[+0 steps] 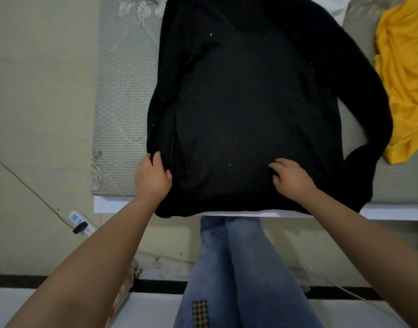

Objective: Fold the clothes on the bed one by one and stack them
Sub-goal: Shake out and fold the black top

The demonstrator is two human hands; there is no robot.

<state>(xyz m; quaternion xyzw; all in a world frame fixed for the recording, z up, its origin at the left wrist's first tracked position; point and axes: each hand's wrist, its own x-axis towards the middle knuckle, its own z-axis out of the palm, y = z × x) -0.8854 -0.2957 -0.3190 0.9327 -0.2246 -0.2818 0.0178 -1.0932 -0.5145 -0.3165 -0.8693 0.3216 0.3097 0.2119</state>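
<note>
A black long-sleeved sweater (246,110) lies spread flat on the grey bed (122,114), its hem hanging over the near edge. My left hand (152,177) grips the sweater's left side near the hem, fingers curled into the fabric. On the lower middle of the sweater rests my right hand (291,178), its fingers bent and pressing on the cloth. The right sleeve curves down and back toward the near right edge. A yellow garment (404,74) lies crumpled at the right, and a white garment (333,5) shows at the top.
The white bed frame edge (108,204) runs along the near side. A power strip (81,223) with a cable lies on the floor at the left. My legs in blue jeans (238,268) stand against the bed.
</note>
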